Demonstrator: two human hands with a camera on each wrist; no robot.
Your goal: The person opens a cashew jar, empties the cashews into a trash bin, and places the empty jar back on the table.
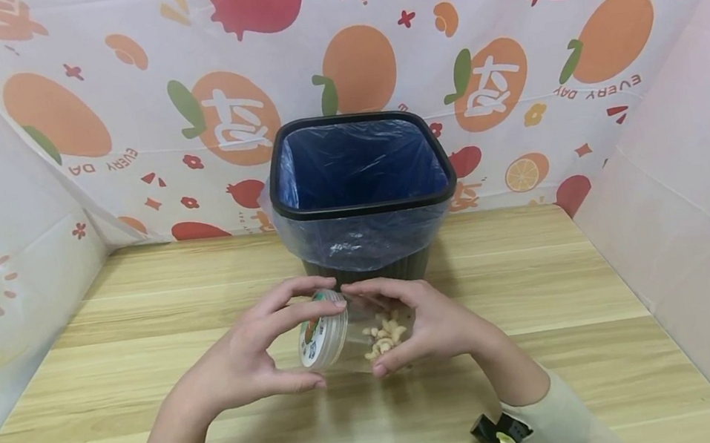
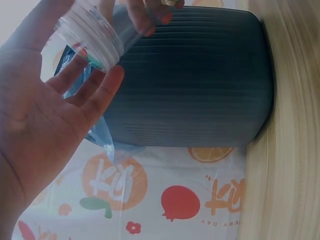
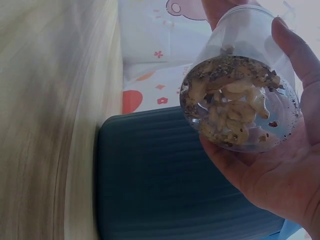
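Observation:
A clear plastic jar (image 1: pixel 361 355) lies tipped on its side between the two hands, over the table. Its white screw lid (image 1: pixel 324 334), with a printed label, faces left. Inside are pale cashew nuts (image 1: pixel 386 335), and the right wrist view shows dark crumbs (image 3: pixel 227 70) among them near the jar's base. My right hand (image 1: pixel 431 320) grips the jar's body, thumb on the near side and fingers on the far side. My left hand (image 1: pixel 257 350) holds the lid between thumb and fingers; the left wrist view shows fingertips (image 2: pixel 114 77) at the lid's rim.
A dark trash bin (image 1: pixel 367 209) lined with a clear plastic bag (image 1: pixel 357 240) stands just beyond the hands. The wooden table (image 1: pixel 526 393) spreads around them. Behind the bin hangs a fruit-patterned cloth (image 1: pixel 361 63), with pale sheets at both sides.

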